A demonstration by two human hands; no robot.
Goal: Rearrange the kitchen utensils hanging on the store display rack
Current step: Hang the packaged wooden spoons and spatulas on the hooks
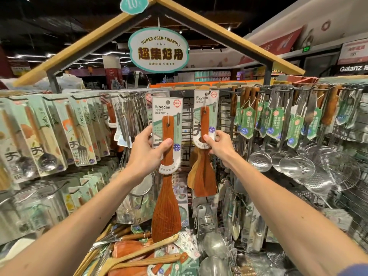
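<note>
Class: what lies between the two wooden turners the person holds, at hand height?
Head view: only the black wire grid shows between the held turner in the left hand and the hanging turner in the right hand.

2 hands (147,156) (218,148), 2 gripped wooden turners (167,206) (204,120), 1 oval sign (158,50)

wooden turner (166,206), 6 o'clock: red-brown, streaked grain | its card (159,116): white, mint green | hanging turner (205,176): red-brown | skimmers (258,160), 3 o'clock: silver, perforated

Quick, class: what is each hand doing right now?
Left hand: grips the loose carded turner.
Right hand: pinches the card of the hanging turner.
</note>
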